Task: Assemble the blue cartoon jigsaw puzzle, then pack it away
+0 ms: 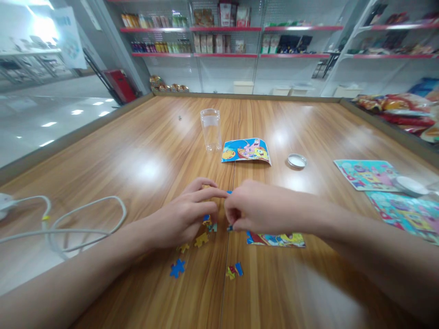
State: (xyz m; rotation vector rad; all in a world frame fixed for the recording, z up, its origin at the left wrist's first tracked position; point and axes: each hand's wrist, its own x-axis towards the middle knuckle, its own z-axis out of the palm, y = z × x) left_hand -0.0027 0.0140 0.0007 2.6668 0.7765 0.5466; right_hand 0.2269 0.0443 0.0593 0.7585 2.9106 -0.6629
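My left hand (187, 214) and my right hand (255, 211) meet over the middle of the wooden table (144, 155). Both pinch small jigsaw pieces between fingertips, pressed together where the hands touch. Under my right hand lies a partly joined puzzle section (276, 239). Loose pieces lie near my left hand: a blue piece (177, 268), yellow pieces (201, 239), and a small joined pair (234, 270). The pieces inside my fingers are mostly hidden.
A clear plastic jar (211, 129) stands farther back, beside a cartoon picture card (246, 151) and a round lid (297, 160). Two more puzzle sheets (368, 174) lie at the right. A white cable (68, 224) loops at the left. Shelves with goods line the back wall.
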